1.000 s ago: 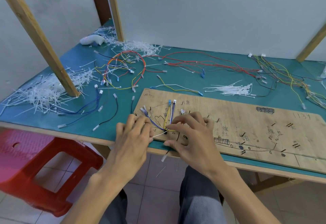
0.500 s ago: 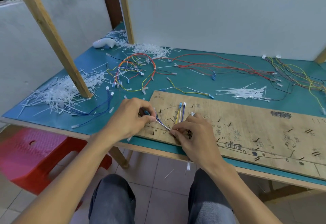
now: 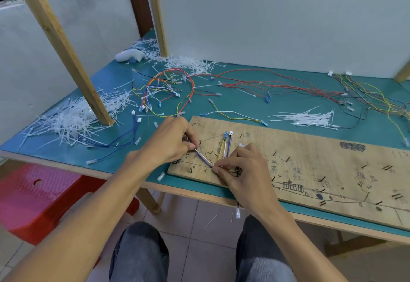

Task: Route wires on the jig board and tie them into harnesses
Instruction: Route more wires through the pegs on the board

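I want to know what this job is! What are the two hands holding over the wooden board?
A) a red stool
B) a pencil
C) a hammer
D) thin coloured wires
D: the left hand and the right hand each pinch the thin wires, which stretch between them over the board.

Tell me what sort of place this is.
Probably a small wire-harness assembly bench: a wooden jig board with pegs and drawn routes, heaps of white cable ties, and coloured wires strewn over the green table.
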`<action>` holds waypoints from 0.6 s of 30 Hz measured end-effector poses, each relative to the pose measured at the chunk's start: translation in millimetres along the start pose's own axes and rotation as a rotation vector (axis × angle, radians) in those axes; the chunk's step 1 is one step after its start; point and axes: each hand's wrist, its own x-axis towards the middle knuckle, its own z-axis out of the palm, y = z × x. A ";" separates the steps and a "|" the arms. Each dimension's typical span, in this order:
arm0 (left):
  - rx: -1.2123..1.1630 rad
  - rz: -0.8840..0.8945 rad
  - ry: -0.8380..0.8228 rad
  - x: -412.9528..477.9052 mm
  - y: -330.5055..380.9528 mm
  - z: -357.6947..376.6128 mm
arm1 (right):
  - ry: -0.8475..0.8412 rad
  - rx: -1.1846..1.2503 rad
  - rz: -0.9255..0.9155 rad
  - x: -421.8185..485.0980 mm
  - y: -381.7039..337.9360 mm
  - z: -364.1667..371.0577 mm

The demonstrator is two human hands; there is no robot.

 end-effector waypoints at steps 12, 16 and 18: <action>0.048 0.062 0.001 -14.6 6.7 4.3 | 0.169 0.132 0.041 -8.0 -3.7 -16.5; 0.139 0.244 0.054 -26.0 20.5 -0.1 | 0.292 0.135 -0.024 -13.1 -4.7 -44.2; 0.145 0.295 0.046 -29.3 29.0 0.6 | 0.261 0.128 -0.019 -4.6 4.2 -62.8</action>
